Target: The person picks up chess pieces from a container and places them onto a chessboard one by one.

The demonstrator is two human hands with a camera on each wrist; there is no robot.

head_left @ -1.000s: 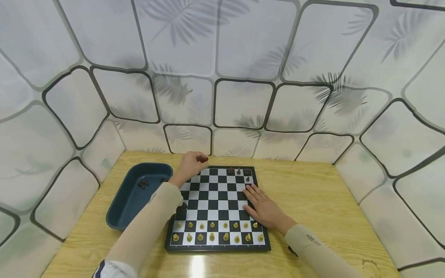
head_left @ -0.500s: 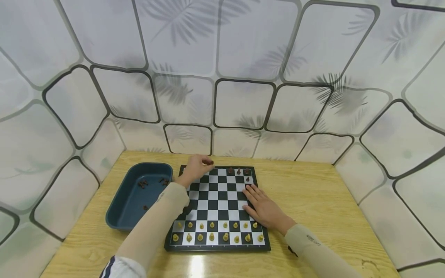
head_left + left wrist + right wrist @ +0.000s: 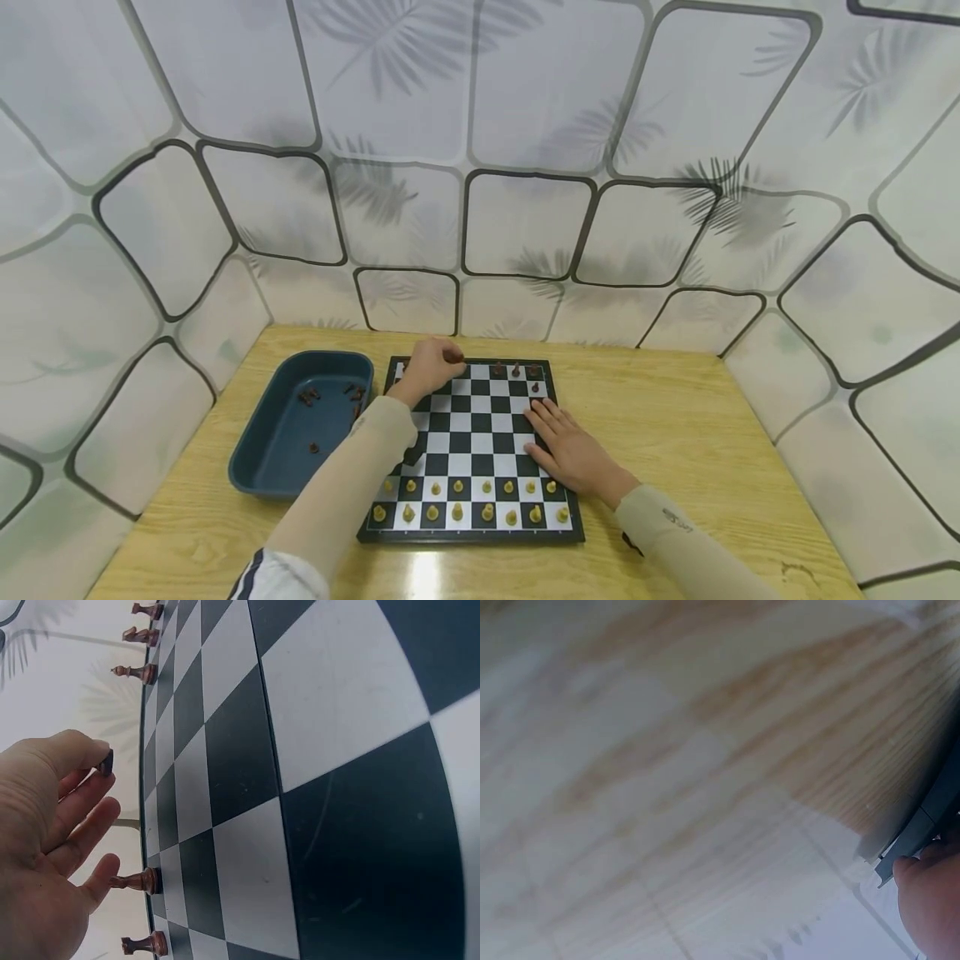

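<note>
My left hand (image 3: 429,367) pinches a dark brown chess piece (image 3: 107,763) between thumb and index finger, over the far rank of the chessboard (image 3: 460,423). The other fingers are loosely spread, hiding much of the held piece. In the left wrist view, a brown knight (image 3: 137,881) and a rook (image 3: 145,943) stand near the little finger. Further along the same edge stand a bishop (image 3: 135,673), another knight (image 3: 141,636) and a rook (image 3: 147,610). My right hand (image 3: 570,451) lies flat on the board's right edge, fingers extended.
A dark blue tray (image 3: 247,425) stands left of the board, with several brown pieces (image 3: 308,397) lying in it. Two rows of yellow chess pieces (image 3: 457,510) fill the board's near side. A brown pawn (image 3: 535,387) stands at far right. Patterned curtain backs the wooden table (image 3: 675,417).
My left hand has moved right along the board's far edge and lowered a little, still pinching the chess piece. More of the tray is uncovered. The right hand stays put.
</note>
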